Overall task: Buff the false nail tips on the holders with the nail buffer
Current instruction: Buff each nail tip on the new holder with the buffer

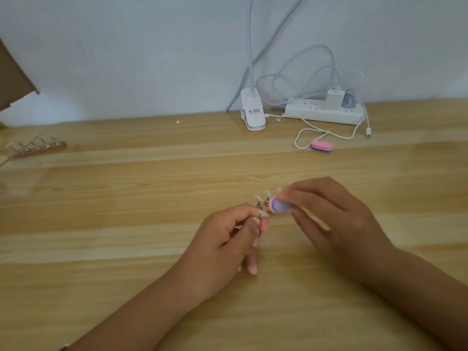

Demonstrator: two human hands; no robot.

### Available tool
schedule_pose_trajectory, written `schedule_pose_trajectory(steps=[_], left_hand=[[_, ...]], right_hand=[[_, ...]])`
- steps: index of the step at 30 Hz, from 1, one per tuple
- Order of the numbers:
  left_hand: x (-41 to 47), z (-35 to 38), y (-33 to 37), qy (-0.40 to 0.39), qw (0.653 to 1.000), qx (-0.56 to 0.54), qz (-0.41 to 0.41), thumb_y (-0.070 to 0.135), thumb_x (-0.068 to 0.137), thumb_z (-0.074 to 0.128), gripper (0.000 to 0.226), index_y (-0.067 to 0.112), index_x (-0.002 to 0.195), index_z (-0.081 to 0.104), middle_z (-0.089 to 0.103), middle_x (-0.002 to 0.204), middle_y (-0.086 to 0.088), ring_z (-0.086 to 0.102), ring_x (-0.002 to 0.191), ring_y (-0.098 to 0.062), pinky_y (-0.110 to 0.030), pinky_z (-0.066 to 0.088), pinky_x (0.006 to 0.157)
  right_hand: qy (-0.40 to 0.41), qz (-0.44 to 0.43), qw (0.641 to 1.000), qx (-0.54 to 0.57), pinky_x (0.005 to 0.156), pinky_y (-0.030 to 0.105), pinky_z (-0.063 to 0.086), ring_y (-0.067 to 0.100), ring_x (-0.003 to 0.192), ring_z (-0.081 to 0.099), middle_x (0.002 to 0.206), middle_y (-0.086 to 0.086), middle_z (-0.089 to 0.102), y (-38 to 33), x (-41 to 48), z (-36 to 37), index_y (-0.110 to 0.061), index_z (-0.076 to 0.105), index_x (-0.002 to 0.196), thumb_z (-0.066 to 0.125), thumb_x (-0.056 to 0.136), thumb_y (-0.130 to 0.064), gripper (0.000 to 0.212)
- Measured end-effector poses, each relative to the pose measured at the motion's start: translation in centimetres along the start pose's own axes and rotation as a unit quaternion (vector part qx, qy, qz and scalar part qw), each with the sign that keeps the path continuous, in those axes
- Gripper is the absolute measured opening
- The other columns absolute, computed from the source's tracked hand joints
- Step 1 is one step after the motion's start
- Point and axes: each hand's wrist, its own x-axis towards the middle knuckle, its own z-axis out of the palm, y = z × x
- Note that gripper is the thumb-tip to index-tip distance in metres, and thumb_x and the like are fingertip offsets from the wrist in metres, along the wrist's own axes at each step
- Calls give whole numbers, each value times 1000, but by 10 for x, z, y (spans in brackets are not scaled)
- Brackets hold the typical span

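My left hand [233, 239] pinches a small metal holder with a clear false nail tip [263, 214] on its top, just above the wooden table. My right hand [336, 219] grips a small pink and purple nail buffer [278, 205], its purple face close beside that tip. Behind them, more clear nail tips on holders [263, 200] stand upright, partly hidden by my fingers. At the far left of the table a wooden strip carries a second row of nail tips on holders [35, 146].
A second pink and purple buffer [322, 146] lies at the back right beside a white cable [304, 138]. A white power strip [324, 112] with plugs and a white clip lamp base [253, 112] stand against the wall. Cardboard [12, 77] juts in at the upper left.
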Motion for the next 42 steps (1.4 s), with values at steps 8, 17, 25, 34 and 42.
schedule_pose_trajectory(steps=[8, 17, 25, 34, 42], left_hand=[[0, -2, 2, -9, 1000, 1, 6, 19, 100, 47, 28, 28, 78, 61, 55, 65, 9, 62, 50, -13, -21, 40, 45], [-2, -1, 0, -4, 1000, -15, 11, 30, 92, 53, 17, 27, 83, 67, 65, 72, 5, 65, 54, -14, -23, 43, 46], [-2, 0, 2, 58, 997, -43, 18, 26, 85, 68, 9, 25, 86, 77, 72, 69, -1, 67, 52, -15, -24, 52, 50], [-2, -1, 2, 91, 995, -2, 40, 14, 86, 71, 12, 23, 90, 78, 67, 70, 5, 62, 47, -11, -23, 51, 47], [-1, -1, 1, 103, 992, 23, 70, 18, 83, 71, 9, 24, 87, 78, 68, 80, 1, 63, 51, -15, -26, 52, 47]], right_hand=[[-28, -44, 999, 16, 89, 30, 52, 23, 96, 66, 106, 11, 69, -9, -1, 5, -1, 74, 106, 63, 91, 6, 19], [-32, -44, 997, 52, 92, 28, 50, 22, 101, 64, 113, 12, 67, -14, -3, 7, 0, 72, 112, 57, 97, -2, 22], [-13, 1, 997, 77, 98, 26, 46, 18, 108, 62, 116, 9, 66, -13, -5, 8, -1, 69, 116, 61, 94, -1, 24], [-28, -2, 997, 68, 95, 28, 49, 23, 105, 64, 115, 11, 66, -7, -5, 4, -1, 70, 116, 61, 93, 1, 25], [-7, 20, 999, 48, 95, 28, 49, 25, 103, 65, 112, 12, 67, -2, -2, 1, -1, 69, 114, 64, 90, 3, 25]])
